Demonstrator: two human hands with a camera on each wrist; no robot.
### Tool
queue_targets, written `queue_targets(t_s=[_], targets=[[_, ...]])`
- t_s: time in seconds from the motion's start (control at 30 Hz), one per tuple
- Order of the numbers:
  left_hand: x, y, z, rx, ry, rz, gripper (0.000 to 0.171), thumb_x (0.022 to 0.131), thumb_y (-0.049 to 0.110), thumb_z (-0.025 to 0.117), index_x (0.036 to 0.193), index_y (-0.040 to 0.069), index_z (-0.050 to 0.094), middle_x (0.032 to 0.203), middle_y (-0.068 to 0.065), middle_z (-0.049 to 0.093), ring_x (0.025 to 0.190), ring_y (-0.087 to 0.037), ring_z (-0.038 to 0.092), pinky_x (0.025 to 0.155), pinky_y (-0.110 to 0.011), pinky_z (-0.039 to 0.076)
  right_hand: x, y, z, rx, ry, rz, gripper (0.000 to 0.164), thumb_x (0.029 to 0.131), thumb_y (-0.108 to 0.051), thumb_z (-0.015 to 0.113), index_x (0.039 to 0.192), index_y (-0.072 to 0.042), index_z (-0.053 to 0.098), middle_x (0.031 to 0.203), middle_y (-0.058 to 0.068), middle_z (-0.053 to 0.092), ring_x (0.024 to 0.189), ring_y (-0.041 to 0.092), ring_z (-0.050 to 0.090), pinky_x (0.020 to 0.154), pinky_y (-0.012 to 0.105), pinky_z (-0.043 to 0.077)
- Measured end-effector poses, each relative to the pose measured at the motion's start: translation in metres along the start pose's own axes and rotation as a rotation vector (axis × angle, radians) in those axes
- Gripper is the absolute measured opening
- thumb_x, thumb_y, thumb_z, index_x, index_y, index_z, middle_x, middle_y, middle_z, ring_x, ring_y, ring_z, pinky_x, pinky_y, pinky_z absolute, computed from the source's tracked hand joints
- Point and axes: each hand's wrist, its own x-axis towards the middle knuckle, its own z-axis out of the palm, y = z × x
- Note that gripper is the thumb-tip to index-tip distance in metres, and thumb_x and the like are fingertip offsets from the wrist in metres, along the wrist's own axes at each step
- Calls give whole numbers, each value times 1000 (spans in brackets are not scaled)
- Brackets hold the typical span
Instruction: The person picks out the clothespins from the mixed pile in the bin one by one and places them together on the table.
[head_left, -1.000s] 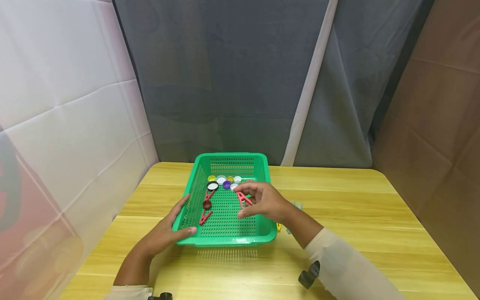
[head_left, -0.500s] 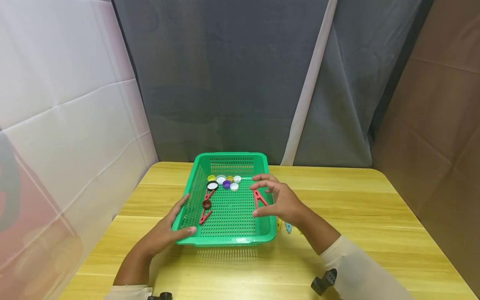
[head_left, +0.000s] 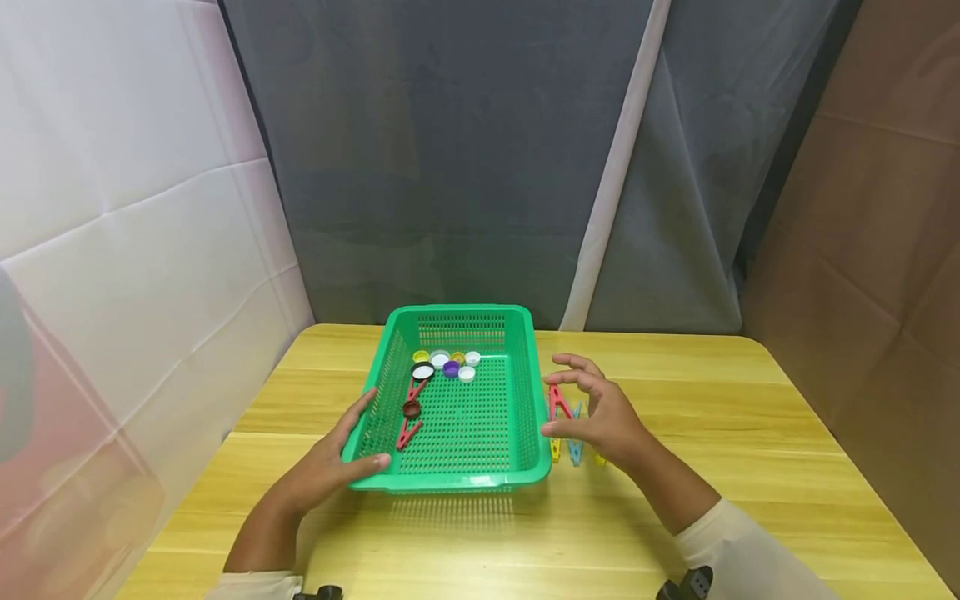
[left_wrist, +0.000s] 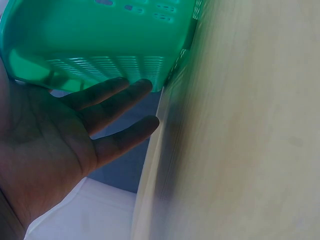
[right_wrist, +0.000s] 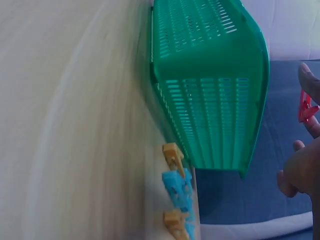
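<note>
My right hand (head_left: 607, 421) pinches a red clothespin (head_left: 557, 402) between thumb and fingers, just outside the right side of a green plastic basket (head_left: 472, 482). In the right wrist view, the red clothespin (right_wrist: 306, 109) shows at the fingertips, above table height. My left hand (head_left: 322, 471) rests at the basket's front left corner, thumb over the rim. Its other fingers (left_wrist: 125, 137) stretch out straight beside the basket wall in the left wrist view. Inside lie red clothespins (head_left: 408, 435) at the left, a brown cap (head_left: 412, 409) between them, and a black-rimmed cap (head_left: 422, 372).
Several more caps, among them a purple cap (head_left: 451, 369) and a white cap (head_left: 467, 374), lie towards the basket's back. On the wooden table (head_left: 720, 450), yellow clothespins (right_wrist: 173, 156) and blue clothespins (right_wrist: 176, 189) stand in a row right of the basket. Grey cloth (head_left: 450, 167) hangs behind.
My right hand has carried the red clothespin to the right, from over the basket to outside its right rim. The left hand and basket have hardly moved.
</note>
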Motion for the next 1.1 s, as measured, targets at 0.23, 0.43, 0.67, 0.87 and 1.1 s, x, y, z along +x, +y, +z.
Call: queue_targets(t_s=[0.23,0.43,0.67,0.87,1.1], targets=[[0,-1,0,4,7,5,105,100,32,74,177,32,2,180,-32,11,157,-65,31,115,-82,37,-11,14,-9,-44,49,1,56,90,-11,90,141,-7,67,167,13,45,158,44,38,124,74,31],[1,0,-1,6,0,3,105,100,33,74,177,32,2,180,-33,12,157,-65,31,115,-83,36,-19,25,-14,-15,29,13,56,94,-8,86,146,-4,64,161,18,51,147,35,48,111,50,46],[1,-1,0,1,-2,-3,106,100,34,74,177,34,2,180,-32,11,157,-64,31,115,-83,36,-26,35,-19,120,-71,69,66,101,-11,79,159,2,51,158,29,51,126,17,61,98,22,57],[1,-1,0,-6,2,10,105,101,32,74,177,33,2,180,-32,10,157,-65,30,115,-84,35,-29,41,-20,174,-148,114,71,103,-8,76,163,7,43,155,40,46,121,15,63,92,21,60],[1,-3,0,-9,3,13,105,101,32,73,177,34,2,180,-32,10,156,-65,32,115,-83,37,-28,48,-15,0,-147,103,67,100,-4,77,158,11,46,139,37,57,112,22,59,84,24,58]])
